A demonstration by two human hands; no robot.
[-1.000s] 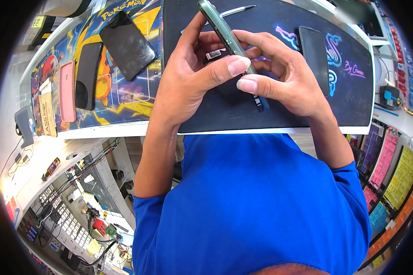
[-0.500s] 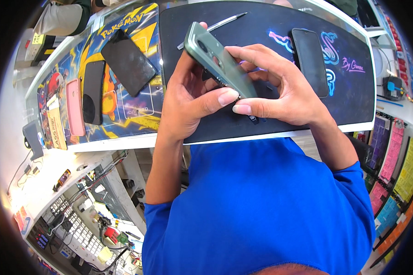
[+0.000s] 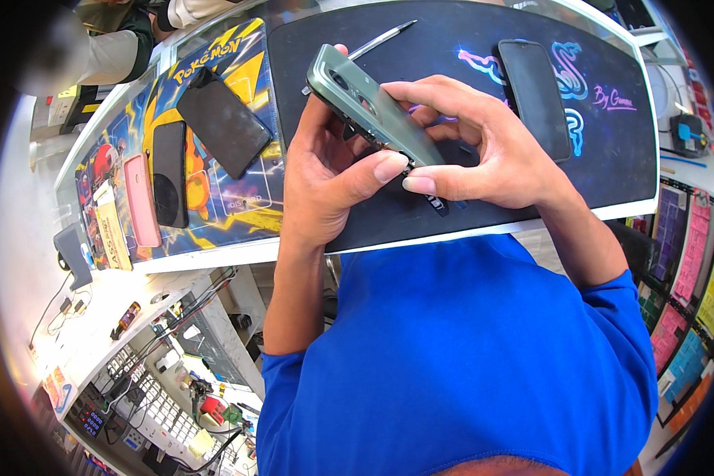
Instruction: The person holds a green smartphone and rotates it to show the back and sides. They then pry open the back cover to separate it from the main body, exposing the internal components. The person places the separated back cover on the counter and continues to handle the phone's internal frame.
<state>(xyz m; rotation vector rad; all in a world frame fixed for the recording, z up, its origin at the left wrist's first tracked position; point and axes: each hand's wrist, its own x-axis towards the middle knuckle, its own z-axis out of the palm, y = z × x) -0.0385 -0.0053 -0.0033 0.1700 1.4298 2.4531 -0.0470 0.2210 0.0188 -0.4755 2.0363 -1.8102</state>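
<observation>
A green phone back cover (image 3: 408, 127) with camera openings is tilted up over the black mat, between my two hands. Along its near edge, dark inner phone parts (image 3: 382, 143) show, with a gap at the cover's side. My left hand (image 3: 321, 178) wraps the phone from the left, its thumb pressing on the near edge. My right hand (image 3: 496, 155) grips the other side, fingers on the cover and thumb close to the left thumb. Below the right thumb, a small dark piece with a shiny end (image 3: 438, 206) is partly hidden.
Behind my hands lies a pen-like metal tool (image 3: 381, 40). A dark phone (image 3: 534, 99) rests on the mat's right. Leftward, a colourful mat (image 3: 242, 218) carries a black phone (image 3: 169, 174), a larger black slab (image 3: 224, 123) and a pink phone case (image 3: 141, 198). A cluttered bench (image 3: 95, 309) stands lower left.
The view has shifted slightly. Both hands keep their hold on the phone; more of the dark inner parts shows along the cover's edge, and more of the small dark piece under the right thumb.
</observation>
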